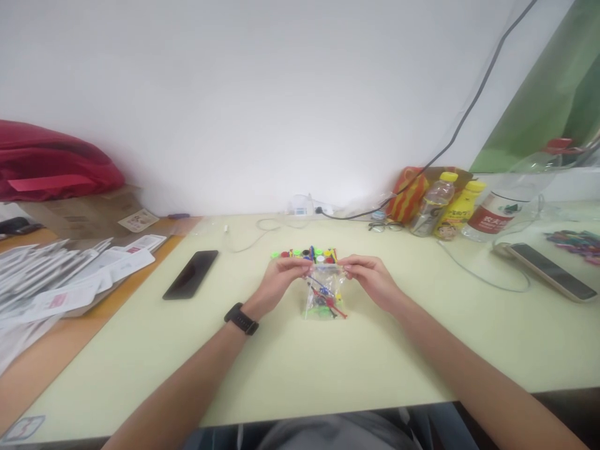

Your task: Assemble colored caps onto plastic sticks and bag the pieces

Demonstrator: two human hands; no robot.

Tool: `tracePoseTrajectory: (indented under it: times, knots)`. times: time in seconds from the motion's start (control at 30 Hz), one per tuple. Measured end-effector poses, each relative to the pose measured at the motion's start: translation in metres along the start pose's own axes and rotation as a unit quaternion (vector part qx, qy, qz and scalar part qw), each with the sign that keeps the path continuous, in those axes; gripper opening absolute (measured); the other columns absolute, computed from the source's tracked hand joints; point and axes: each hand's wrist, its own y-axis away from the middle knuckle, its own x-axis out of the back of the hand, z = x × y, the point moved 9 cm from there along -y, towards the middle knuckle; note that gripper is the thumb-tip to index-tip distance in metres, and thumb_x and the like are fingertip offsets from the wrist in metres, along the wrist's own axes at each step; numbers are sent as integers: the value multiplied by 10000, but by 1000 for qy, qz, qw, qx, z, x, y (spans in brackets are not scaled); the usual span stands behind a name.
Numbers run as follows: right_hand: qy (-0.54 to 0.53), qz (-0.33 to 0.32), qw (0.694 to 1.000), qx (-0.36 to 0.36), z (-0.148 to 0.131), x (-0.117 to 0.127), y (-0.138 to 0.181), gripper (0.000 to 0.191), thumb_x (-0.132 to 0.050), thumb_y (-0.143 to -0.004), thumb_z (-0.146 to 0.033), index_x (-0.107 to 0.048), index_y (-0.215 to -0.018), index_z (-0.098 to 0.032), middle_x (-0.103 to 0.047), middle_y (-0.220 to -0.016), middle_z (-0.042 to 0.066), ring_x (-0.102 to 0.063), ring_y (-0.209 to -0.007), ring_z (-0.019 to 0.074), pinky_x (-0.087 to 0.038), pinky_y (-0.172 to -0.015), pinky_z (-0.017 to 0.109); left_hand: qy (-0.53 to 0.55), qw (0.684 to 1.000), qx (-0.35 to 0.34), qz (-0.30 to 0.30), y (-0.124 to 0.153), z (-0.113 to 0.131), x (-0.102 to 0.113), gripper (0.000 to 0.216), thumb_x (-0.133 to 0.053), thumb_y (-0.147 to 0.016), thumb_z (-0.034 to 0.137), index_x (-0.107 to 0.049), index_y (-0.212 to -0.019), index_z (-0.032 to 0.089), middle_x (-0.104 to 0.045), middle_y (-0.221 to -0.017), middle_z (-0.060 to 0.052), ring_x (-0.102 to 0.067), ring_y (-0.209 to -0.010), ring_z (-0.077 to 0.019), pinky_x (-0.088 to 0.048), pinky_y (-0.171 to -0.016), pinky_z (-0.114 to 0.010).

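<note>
A small clear plastic bag hangs between my two hands, just above the pale yellow-green table. Inside it are small coloured pieces, red, blue, green and black, some with thin cords; their exact kind is too small to tell. My left hand, with a black watch on the wrist, pinches the bag's top left corner. At the top right corner, my right hand pinches the same edge. Just beyond the bag lies a row of colourful round pieces, partly hidden by my hands and the bag.
A dark phone lies to the left, another phone to the right. Bottles, a big water bottle and glasses stand or lie at the back right. Stacked white packets cover the left side, near a cardboard box.
</note>
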Motion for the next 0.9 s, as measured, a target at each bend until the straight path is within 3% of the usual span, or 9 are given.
tracePoseTrajectory:
  times: [0.17, 0.3, 0.5, 0.73, 0.9]
  knots:
    - [53, 12, 998, 39, -8, -1, 2, 228, -812, -781, -404, -826, -897, -209, -728, -827, 51, -591, -767, 182, -481, -759, 348, -45, 998, -35, -1, 3, 5, -3, 236, -845, -803, 321, -820, -974, 161, -791, -996, -101, -722, -921, -216, -579, -879, -329]
    - [84, 14, 996, 39, -6, -3, 2, 344, -840, -771, -442, -800, -1033, -222, -762, -907, 52, -653, -823, 198, -513, -807, 360, -109, 992, -66, -3, 3, 11, -6, 372, -842, -814, 359, -780, -1131, 174, -789, -982, -91, -731, -921, -230, -589, -890, -362]
    - [147, 8, 987, 68, -7, -6, 2, 300, -782, -837, -477, -779, -945, -196, -774, -956, 84, -690, -866, 225, -528, -816, 368, -261, 958, -120, -4, 2, 22, -6, 245, -740, -904, 423, -808, -933, 189, -791, -932, -75, -719, -834, -215, -578, -771, -319]
    - [132, 20, 988, 77, -14, -5, 6, 279, -770, -848, -445, -817, -991, -210, -783, -904, 66, -681, -796, 207, -551, -787, 360, -162, 983, -88, -27, 0, 15, -2, 269, -804, -850, 382, -823, -1020, 174, -797, -996, -101, -735, -899, -237, -594, -809, -325]
    - [127, 0, 987, 97, -21, -5, 7, 208, -733, -878, -375, -842, -1006, -252, -757, -873, 43, -648, -804, 191, -529, -789, 344, -143, 985, -93, -9, -1, 12, 2, 209, -797, -856, 332, -837, -1006, 194, -797, -990, -94, -729, -913, -230, -592, -815, -319]
